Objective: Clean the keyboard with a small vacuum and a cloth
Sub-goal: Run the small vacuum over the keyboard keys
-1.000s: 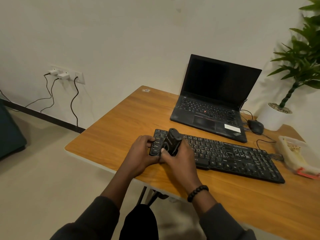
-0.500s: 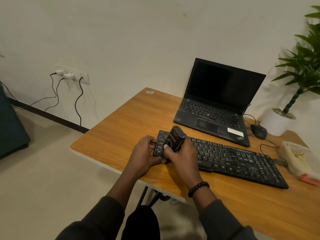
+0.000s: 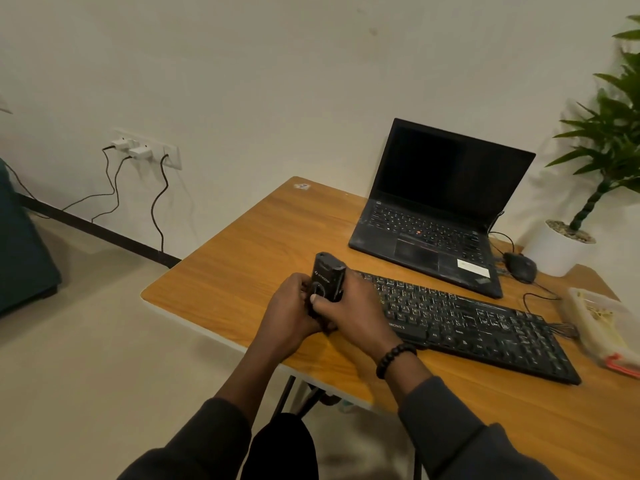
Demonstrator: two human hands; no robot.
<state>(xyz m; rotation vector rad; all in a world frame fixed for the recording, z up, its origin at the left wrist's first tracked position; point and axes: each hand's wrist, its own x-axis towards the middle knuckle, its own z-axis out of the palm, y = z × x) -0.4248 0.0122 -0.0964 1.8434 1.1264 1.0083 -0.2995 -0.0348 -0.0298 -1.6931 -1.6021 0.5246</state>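
A black full-size keyboard (image 3: 485, 323) lies across the wooden table (image 3: 242, 258). At its left end a small black vacuum (image 3: 329, 275) stands nearly upright. My right hand (image 3: 356, 313) grips the vacuum's body, with the thumb across its front. My left hand (image 3: 287, 317) curls round the keyboard's left end, right against the vacuum's lower part. The two hands hide that end of the keyboard and the vacuum's nozzle. I see no cloth.
An open black laptop (image 3: 433, 237) sits behind the keyboard, with a wired mouse (image 3: 519, 266) and a white plant pot (image 3: 554, 251) to its right. A lidded plastic container (image 3: 602, 323) lies at the keyboard's right end. The table's left edge drops to the floor.
The vacuum has shifted slightly left, to the very left end of the keyboard, and stands more upright. My view has turned a little. Both hands keep their holds.
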